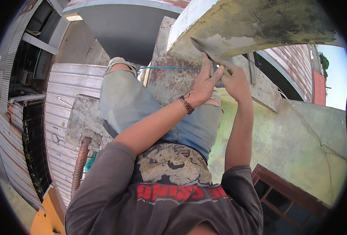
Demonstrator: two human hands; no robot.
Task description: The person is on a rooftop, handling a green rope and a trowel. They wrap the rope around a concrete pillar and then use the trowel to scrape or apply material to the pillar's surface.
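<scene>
A scraper with a pointed metal blade (199, 46) and a pale handle reaches up to the underside of a curved concrete edge (236, 41), where its tip touches or nearly touches the peeling paint. My right hand (236, 83) is closed round the handle. Beside it, my left hand (203, 87), with a braided bracelet at the wrist, presses its fingers and thumb against the tool near the base of the blade. Pale specks of dust dot both forearms. Part of the handle is hidden by my fingers.
I sit astride a weathered concrete ledge (169, 84), high up. A blue cord (169, 67) crosses it. Left lie corrugated metal roofing (69, 84) and a rusty rebar (81, 160) rising from a concrete block. Right are a greenish wall (283, 141) and a wooden-framed window (285, 196).
</scene>
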